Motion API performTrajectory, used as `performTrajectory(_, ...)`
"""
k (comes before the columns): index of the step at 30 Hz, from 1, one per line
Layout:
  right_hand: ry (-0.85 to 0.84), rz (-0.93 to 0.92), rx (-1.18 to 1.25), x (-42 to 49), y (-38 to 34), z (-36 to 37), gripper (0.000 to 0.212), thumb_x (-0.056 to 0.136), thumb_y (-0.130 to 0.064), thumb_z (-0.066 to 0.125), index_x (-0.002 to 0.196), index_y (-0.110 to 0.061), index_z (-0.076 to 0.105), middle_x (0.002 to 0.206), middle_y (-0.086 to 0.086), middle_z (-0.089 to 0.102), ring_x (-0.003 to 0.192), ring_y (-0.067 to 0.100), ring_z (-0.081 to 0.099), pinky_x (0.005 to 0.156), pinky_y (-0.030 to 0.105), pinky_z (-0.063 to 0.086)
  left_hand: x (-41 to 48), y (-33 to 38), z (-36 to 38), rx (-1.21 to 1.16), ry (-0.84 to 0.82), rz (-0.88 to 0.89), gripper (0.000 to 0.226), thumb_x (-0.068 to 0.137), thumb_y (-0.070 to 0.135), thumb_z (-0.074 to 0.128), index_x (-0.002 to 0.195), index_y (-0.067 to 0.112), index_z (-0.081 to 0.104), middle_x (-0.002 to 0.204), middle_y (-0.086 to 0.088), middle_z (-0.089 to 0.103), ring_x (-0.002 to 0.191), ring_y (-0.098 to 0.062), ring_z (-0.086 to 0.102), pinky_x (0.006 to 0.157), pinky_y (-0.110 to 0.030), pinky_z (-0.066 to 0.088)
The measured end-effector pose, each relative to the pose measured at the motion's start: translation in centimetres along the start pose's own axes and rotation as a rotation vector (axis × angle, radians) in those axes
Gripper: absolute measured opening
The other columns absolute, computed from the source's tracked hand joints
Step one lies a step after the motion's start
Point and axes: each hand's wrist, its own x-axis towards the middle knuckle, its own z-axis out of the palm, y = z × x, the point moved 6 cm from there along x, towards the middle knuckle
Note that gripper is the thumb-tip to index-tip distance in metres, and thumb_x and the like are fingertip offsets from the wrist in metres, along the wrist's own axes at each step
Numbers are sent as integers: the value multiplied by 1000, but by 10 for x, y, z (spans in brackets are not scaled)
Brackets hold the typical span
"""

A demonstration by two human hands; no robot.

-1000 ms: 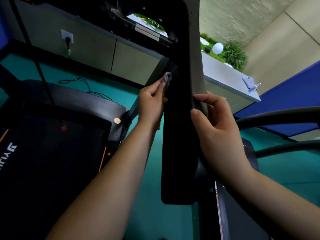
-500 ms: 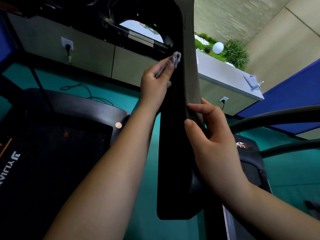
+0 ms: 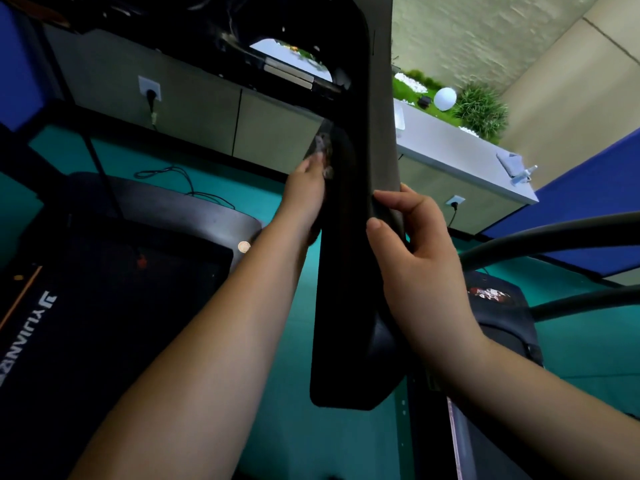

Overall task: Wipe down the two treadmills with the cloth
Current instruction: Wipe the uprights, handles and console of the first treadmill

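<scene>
A black treadmill deck (image 3: 114,306) with white lettering is lying at the left on the teal floor (image 3: 346,441), and a second treadmill's dark motor cover (image 3: 498,306) is showing at the right under two curved grey rails (image 3: 554,233). Between them a black upright arm pad (image 3: 349,271) of the nearer treadmill is rising through the middle of the view. Behind, a raised planter ledge (image 3: 460,150) is holding green plants, white pebbles and a white globe lamp (image 3: 445,98). The right hand (image 3: 412,258) is clasping the pad's right edge, thumb in front and fingers wrapped behind. The left hand (image 3: 308,188) is pinching the grey cloth (image 3: 323,150) against the pad's left edge. Compared with half a second earlier, the cloth is sitting lower on that edge, having slid down from near the top corner.
</scene>
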Motion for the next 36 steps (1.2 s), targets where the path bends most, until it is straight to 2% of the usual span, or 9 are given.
performTrajectory(6, 2, 17, 6, 3, 3, 1, 27, 73, -42, 58, 101, -40, 59, 124, -1, 58, 114, 9, 58, 104, 41, 45, -98, -27, -16, -229, -41, -59, 27, 102, 27, 41, 105, 18, 66, 101, -1, 70, 103, -17, 65, 90, -26, 50)
performTrajectory(12, 9, -5, 9, 7, 4, 3, 28, 71, -43, 57, 98, -38, 59, 119, 1, 59, 113, 14, 57, 104, 40, 44, -182, -46, -36, -326, -94, -85, 32, 100, 22, 43, 128, 13, 58, 123, -2, 65, 118, -14, 59, 108, -37, 40)
performTrajectory(16, -5, 5, 32, 10, 7, 7, 33, 67, -46, 55, 98, -36, 60, 118, 3, 60, 113, 16, 57, 103, 42, 44, -229, -48, -44, -232, 111, -13, 26, 100, 22, 45, 117, 25, 64, 118, 6, 68, 112, -7, 61, 106, -37, 43)
performTrajectory(20, -49, 1, 74, 9, 2, 6, 28, 74, -32, 56, 102, -30, 60, 121, 7, 58, 108, 14, 59, 103, 38, 45, -271, -21, -41, -128, 493, 252, 25, 97, 32, 41, 112, 47, 55, 128, 5, 55, 112, 4, 56, 101, -22, 43)
performTrajectory(22, -51, -2, 82, 8, -1, 4, 23, 80, -26, 58, 103, -27, 60, 124, 7, 55, 103, 12, 59, 101, 37, 46, -278, -3, -29, 7, 642, 430, 32, 95, 35, 39, 125, 38, 50, 128, 0, 46, 113, -1, 54, 99, -22, 44)
performTrajectory(25, -50, -1, 85, 7, -5, 3, 21, 83, -24, 58, 103, -26, 60, 126, 6, 51, 103, 16, 59, 99, 37, 47, -270, 7, 3, 328, 826, 562, 44, 97, 32, 41, 137, 17, 49, 127, -14, 43, 113, -29, 50, 101, -43, 42)
performTrajectory(28, -56, -6, 63, 7, -6, 1, 22, 87, -22, 55, 108, -23, 59, 130, 4, 44, 110, 18, 54, 101, 29, 42, -267, -4, 21, 537, 1040, 584, 42, 99, 27, 42, 134, 7, 53, 122, -23, 50, 107, -35, 47, 102, -38, 35)
performTrajectory(32, -76, -8, 46, 8, -5, 1, 23, 88, -20, 51, 110, -23, 57, 131, 1, 38, 115, 19, 48, 100, 25, 39, -266, -44, 8, 324, 1153, 526, 42, 98, 26, 41, 133, 5, 54, 122, -21, 47, 110, -28, 48, 101, -27, 37)
performTrajectory(36, -79, 5, 54, 5, -7, 2, 27, 88, -20, 49, 113, -22, 58, 132, 1, 37, 116, 21, 48, 102, 30, 40, -278, -102, -3, -167, 1117, 235, 42, 99, 25, 35, 135, 11, 52, 127, -11, 47, 113, -13, 53, 101, -17, 39)
